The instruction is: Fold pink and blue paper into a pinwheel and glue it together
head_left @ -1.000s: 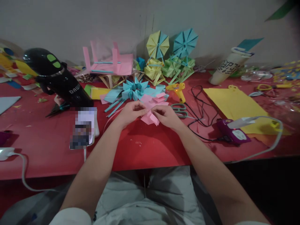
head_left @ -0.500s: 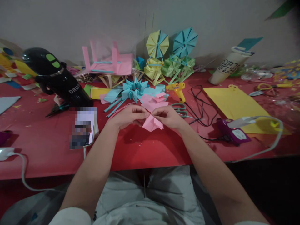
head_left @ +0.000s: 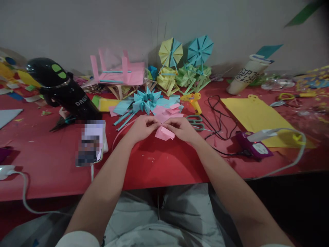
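Both hands meet over the table's middle, pinching a small folded pink paper (head_left: 164, 133) between thumbs and fingertips. My left hand (head_left: 144, 128) grips its upper left edge, and my right hand (head_left: 180, 129) its upper right edge. The folded flaps hang toward me below the fingertips; the part under the fingers is hidden. Just beyond lie more pink paper pieces (head_left: 169, 111) and a blue folded paper star (head_left: 146, 101). Past my right hand are green-handled scissors (head_left: 195, 120) and a yellow glue gun (head_left: 192, 101).
On the red table (head_left: 164, 168) a phone (head_left: 94, 142) lies left, near a black bottle (head_left: 74, 92). Rightward are yellow sheets (head_left: 257, 113), a purple power socket (head_left: 254, 145) with cables, and a tilted cup (head_left: 249, 73). Paper models (head_left: 172, 55) stand along the wall.
Both hands still pinch the pink paper. Its lower flaps have tilted and now look shorter and more gathered. The whole view has shifted slightly.
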A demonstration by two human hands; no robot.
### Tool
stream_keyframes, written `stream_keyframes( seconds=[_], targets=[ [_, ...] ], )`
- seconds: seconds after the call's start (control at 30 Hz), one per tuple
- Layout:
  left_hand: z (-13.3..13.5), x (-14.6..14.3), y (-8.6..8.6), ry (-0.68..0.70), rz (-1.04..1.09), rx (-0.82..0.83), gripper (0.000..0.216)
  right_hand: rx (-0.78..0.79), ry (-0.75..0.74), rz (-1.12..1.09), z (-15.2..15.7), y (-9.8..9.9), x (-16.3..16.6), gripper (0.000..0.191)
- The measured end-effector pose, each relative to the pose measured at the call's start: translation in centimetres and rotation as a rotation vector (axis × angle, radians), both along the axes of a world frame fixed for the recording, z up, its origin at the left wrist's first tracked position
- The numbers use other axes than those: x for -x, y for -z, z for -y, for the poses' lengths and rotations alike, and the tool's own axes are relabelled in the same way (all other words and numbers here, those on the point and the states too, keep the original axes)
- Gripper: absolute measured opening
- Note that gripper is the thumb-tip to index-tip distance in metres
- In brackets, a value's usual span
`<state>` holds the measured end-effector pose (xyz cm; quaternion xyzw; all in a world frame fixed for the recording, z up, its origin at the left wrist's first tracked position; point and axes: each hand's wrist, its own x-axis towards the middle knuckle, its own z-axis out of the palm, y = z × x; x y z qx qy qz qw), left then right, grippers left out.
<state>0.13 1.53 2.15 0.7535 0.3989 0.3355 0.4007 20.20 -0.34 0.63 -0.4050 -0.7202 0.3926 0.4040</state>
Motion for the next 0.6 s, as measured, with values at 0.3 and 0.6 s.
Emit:
stream_keyframes(
  seconds=[0.3, 0.6],
  targets=[
    [0.27, -0.36, -0.29, 0.021, -0.050, -0.065, 0.023, 0.060, -0.048, -0.040, 0.16, -0.40, 0.13, 0.041],
    [0.44, -0.42, -0.32, 0.107, -0.001, 0.096, 0.022, 0.204, -0.108, -0.075, 0.66, -1.06, -0.07, 0.043]
  ],
)
